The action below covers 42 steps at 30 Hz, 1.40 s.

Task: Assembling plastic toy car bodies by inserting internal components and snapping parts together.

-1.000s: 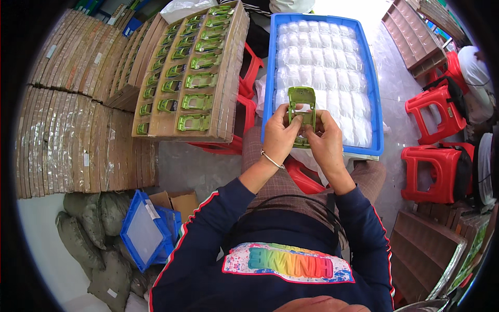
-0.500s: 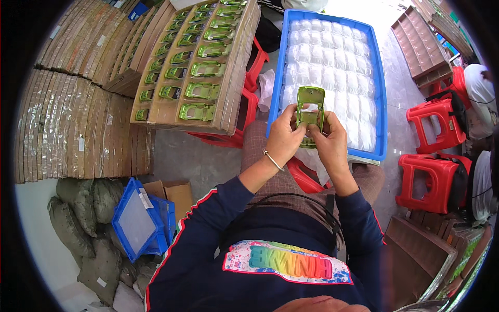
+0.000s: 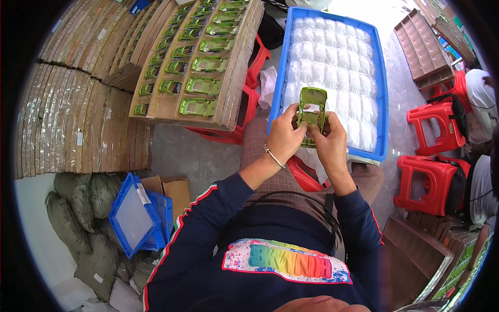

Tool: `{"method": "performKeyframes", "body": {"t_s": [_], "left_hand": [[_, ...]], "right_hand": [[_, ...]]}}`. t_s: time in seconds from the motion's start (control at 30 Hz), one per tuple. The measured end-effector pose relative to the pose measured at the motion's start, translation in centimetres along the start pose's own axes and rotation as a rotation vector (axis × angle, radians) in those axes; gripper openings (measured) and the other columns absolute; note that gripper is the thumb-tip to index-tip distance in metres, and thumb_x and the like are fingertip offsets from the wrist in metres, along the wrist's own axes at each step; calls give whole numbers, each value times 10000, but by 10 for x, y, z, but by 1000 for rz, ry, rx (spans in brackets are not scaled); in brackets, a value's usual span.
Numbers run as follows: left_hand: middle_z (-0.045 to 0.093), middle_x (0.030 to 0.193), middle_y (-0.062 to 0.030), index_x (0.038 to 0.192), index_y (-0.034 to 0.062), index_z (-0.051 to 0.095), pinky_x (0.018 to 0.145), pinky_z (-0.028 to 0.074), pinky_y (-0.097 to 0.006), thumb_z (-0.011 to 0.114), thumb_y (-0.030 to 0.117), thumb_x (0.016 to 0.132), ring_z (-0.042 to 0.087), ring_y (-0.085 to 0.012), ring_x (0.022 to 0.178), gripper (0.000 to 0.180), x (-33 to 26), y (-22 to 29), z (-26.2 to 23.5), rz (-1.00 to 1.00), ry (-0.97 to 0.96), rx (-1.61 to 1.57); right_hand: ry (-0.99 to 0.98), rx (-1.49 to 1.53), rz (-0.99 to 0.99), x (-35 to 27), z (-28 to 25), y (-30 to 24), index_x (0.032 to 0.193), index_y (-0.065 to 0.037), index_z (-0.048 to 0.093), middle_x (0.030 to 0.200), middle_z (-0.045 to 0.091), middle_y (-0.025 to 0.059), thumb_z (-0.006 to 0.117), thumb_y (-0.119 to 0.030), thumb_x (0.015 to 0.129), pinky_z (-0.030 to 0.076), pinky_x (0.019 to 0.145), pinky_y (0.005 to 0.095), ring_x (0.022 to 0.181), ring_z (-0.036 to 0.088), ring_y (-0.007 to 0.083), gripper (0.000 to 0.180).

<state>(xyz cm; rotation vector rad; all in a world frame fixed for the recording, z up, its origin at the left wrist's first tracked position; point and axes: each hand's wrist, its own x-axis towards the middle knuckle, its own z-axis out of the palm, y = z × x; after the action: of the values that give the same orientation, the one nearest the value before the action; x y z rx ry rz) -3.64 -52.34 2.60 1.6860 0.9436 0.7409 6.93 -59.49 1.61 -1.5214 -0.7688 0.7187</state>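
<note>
A green toy car body shell (image 3: 314, 96) is held upright between my two hands, over the near end of a blue tray (image 3: 383, 99). My left hand (image 3: 285, 132) grips its left side, and my right hand (image 3: 331, 140) grips the right side. Both thumbs meet at the lower part of the shell, with the fingers curled behind it. Rows of white wrapped pieces (image 3: 332, 54) fill the tray. To the left, a cardboard divider tray (image 3: 176, 101) carries several similar green car shells (image 3: 203, 86) in rows.
Stacked cardboard trays (image 3: 62, 125) line the far left. Below them lie grey sacks (image 3: 96, 265) and blue crates (image 3: 134, 216). Red stools (image 3: 435, 122) stand at the right, one with a dark bag on it. An unfilled brown divider tray (image 3: 421, 44) is at the upper right.
The view has shifted slightly. Both hands keep the same grip on the green car shell, which stays in nearly the same place.
</note>
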Motion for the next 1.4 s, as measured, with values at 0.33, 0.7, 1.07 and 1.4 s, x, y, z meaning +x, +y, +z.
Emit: {"method": "performKeyframes", "body": {"t_s": [0.33,0.7,1.07,1.4], "left_hand": [[684,901,-147,1150,14,578,652,532,-322,633,55,781,667,-202,752,376,18,-52,-36,-24,152,-289],[693,989,-79,1027,17,687,754,519,-287,634,-5,751,653,-169,833,282,42,-119,-350,-20,735,349],[649,819,-56,797,284,759,800,467,-406,576,42,713,600,-307,878,315,88,-145,-404,184,308,1385],[603,1046,-81,925,129,699,943,450,-393,563,-38,751,548,-297,1051,277,89,-141,-392,6,77,1150]], "right_hand": [[-228,38,49,-4,7,-4,1337,-9,484,1144,588,100,653,-19,843,520,644,250,780,608,115,522],[-202,-13,120,0,-8,10,1339,-27,496,1163,583,103,631,-73,884,530,678,252,824,639,138,477],[-180,-85,167,3,-25,16,1294,7,524,1109,618,108,606,-57,885,531,685,261,828,655,163,422],[-135,-302,101,35,-23,34,1102,2,659,935,689,100,638,-72,854,529,686,275,766,660,152,260]]}}
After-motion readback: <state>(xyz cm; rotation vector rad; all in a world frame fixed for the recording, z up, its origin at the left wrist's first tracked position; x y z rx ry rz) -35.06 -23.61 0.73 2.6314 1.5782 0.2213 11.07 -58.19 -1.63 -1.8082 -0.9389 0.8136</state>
